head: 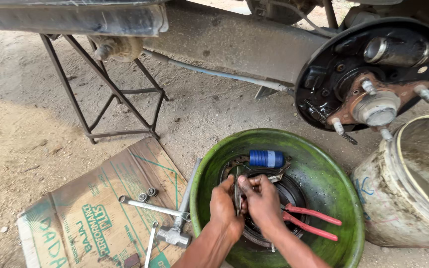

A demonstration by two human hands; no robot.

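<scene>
Head view: my left hand (223,201) and my right hand (261,198) meet over the middle of the green basin (333,186), both with fingers curled tight around one curved, dark metal part (237,194) held upright between them. Inside the basin, a blue cylinder (266,159) lies beyond my hands and red-handled pliers (311,222) just right of them. Left of the basin, a cross wrench (167,218) rests on flattened cardboard (90,218); beyond the basin's far right rim hangs the bare wheel hub (376,106)

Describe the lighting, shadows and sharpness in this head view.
Head view: even daylight, sharp throughout; the vehicle's shadow darkens the ground around the metal stand; glare on the hub; both hands, left hand and right hand, unblurred in the green basin.
</scene>
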